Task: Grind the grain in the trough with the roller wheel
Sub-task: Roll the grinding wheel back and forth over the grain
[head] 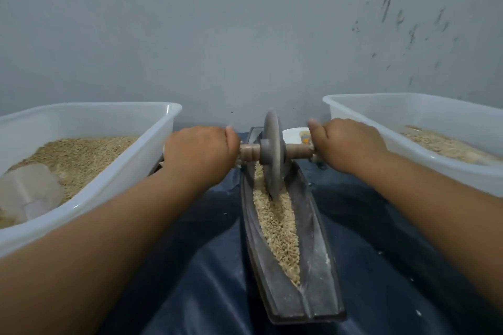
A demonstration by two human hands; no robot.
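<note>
A grey wheel [272,153] on a brown axle [295,150] cuts tan grain [277,228] in a dark grey trough [313,266], over dark blue sheeting [206,266].

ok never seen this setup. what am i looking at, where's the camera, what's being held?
There is one picture, taken by a wide-angle camera on a person's head, looking forward and down at their own arms. No robot is involved.

In the middle lies a long, narrow, dark trough with grain along its groove. A grey roller wheel stands on edge in the grain near the far end. A wooden axle runs through its hub. The left hand grips one end of the axle, the right hand the other.

The trough rests on a dark blue sheet. On each side stands a white plastic tub holding grain: the left tub also has a clear scoop in it, the right tub is partly out of frame. A small white dish sits behind the wheel. A grey wall is behind.
</note>
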